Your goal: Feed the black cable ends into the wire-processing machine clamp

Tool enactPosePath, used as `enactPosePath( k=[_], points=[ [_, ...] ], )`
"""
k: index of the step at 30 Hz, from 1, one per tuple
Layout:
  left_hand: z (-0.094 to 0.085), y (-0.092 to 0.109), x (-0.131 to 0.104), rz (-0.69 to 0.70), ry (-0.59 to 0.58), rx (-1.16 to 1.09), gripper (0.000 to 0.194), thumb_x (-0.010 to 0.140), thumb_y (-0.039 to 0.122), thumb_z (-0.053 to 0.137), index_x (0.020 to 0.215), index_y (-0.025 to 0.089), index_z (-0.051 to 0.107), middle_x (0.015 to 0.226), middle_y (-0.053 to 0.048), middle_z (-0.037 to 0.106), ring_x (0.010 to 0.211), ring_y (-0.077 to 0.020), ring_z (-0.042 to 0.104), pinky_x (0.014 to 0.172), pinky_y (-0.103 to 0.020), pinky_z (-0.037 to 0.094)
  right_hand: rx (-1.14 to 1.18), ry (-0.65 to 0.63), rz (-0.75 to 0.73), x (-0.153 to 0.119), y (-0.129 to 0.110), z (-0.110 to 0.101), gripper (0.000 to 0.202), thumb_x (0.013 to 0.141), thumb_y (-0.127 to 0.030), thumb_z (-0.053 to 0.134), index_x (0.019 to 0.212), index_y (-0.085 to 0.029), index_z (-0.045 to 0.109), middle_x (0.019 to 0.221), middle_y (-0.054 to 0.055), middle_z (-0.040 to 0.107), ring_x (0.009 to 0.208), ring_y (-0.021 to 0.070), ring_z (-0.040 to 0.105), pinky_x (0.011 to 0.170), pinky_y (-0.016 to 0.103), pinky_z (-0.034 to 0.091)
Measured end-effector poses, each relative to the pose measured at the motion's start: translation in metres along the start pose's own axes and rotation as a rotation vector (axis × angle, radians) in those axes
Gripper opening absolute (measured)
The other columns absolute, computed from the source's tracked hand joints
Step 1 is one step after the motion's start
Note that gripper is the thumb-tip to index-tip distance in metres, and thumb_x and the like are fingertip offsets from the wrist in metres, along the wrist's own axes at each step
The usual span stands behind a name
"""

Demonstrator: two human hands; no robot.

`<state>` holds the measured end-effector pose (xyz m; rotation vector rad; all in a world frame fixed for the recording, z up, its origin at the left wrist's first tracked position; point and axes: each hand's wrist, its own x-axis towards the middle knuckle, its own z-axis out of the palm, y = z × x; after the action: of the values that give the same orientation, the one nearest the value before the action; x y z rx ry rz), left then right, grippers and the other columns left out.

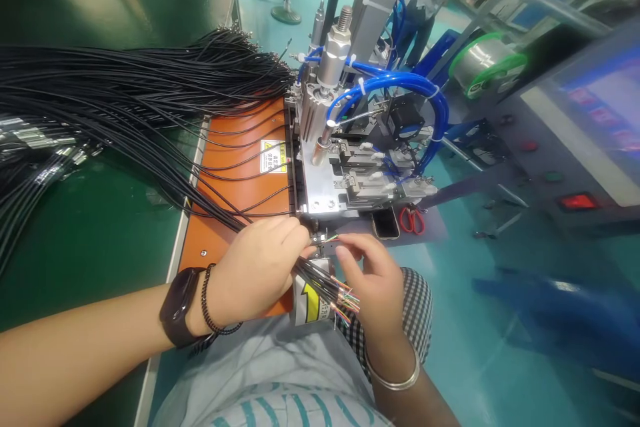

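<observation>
My left hand (260, 263) is closed around a bundle of black cables (320, 280). Their stripped ends, with thin coloured wires (345, 310), stick out below the fingers to the right. One cable's fanned-out wire end (331, 237) sits apart from the bundle, between my two hands at the front of a machine fixture. At the tips of these wires, the thumb and forefinger of my right hand (373, 273) come together in a pinch. The left fingertips and their exact hold on the single cable are partly hidden.
A metal machine (325, 173) with blue air hoses (400, 80) stands ahead. Several cables cross its orange plate (240, 167) from a large black cable pile (150, 77). Red-handled scissors (412, 220) and a phone (386, 223) lie to the right, below a control panel (575, 140) and wire spool (487, 63).
</observation>
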<state>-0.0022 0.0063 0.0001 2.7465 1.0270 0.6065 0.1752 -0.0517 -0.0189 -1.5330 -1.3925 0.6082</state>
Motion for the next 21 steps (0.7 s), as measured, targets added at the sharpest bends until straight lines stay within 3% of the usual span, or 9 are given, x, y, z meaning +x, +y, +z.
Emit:
enactPosePath(
  k=[5, 11, 16, 18, 21],
  points=[
    [0.000, 0.000, -0.003, -0.006, -0.029, 0.018, 0.021, 0.090, 0.018, 0.036, 0.073, 0.019, 0.049, 0.069, -0.002, 0.052, 0.064, -0.0192, 0.049, 0.057, -0.032, 0.037, -0.036, -0.089, -0.020, 0.001, -0.005, 0.002, 0.009, 0.085, -0.017, 0.059, 0.080, -0.021, 0.065, 0.075, -0.002, 0.063, 0.073, 0.0135, 0.055, 0.067, 0.026, 0.043],
    [0.000, 0.000, -0.005, 0.080, -0.057, 0.091, 0.014, 0.081, 0.008, 0.042, 0.075, 0.019, 0.047, 0.071, -0.001, 0.051, 0.062, -0.0188, 0.047, 0.054, -0.032, 0.035, -0.027, -0.146, -0.088, 0.004, -0.005, 0.003, 0.011, 0.087, -0.017, 0.058, 0.088, -0.021, 0.067, 0.085, 0.001, 0.068, 0.081, 0.0159, 0.058, 0.074, 0.029, 0.046],
    [0.001, -0.003, -0.003, 0.085, -0.179, 0.073, 0.015, 0.082, 0.008, 0.044, 0.084, 0.019, 0.054, 0.081, -0.003, 0.056, 0.073, -0.0202, 0.051, 0.062, -0.034, 0.042, -0.154, -0.239, -0.225, 0.012, 0.006, 0.004, 0.013, 0.089, -0.018, 0.054, 0.088, -0.022, 0.067, 0.087, 0.002, 0.069, 0.083, 0.0179, 0.058, 0.078, 0.032, 0.044],
    [0.001, -0.005, -0.002, 0.039, -0.224, 0.052, 0.021, 0.082, 0.006, 0.046, 0.095, 0.018, 0.057, 0.091, -0.005, 0.058, 0.082, -0.0211, 0.054, 0.069, -0.035, 0.045, -0.189, -0.234, -0.186, 0.015, 0.014, 0.005, 0.012, 0.089, -0.020, 0.054, 0.085, -0.021, 0.066, 0.086, 0.003, 0.068, 0.083, 0.0180, 0.058, 0.078, 0.033, 0.044],
    [0.004, -0.007, -0.003, 0.007, -0.251, 0.048, 0.031, 0.083, 0.005, 0.045, 0.109, 0.017, 0.057, 0.098, -0.008, 0.058, 0.090, -0.0227, 0.054, 0.075, -0.037, 0.047, -0.192, -0.241, 0.019, 0.017, 0.025, 0.006, 0.015, 0.087, -0.029, 0.058, 0.075, -0.020, 0.061, 0.075, 0.001, 0.063, 0.075, 0.0170, 0.056, 0.071, 0.030, 0.042]
  ],
)
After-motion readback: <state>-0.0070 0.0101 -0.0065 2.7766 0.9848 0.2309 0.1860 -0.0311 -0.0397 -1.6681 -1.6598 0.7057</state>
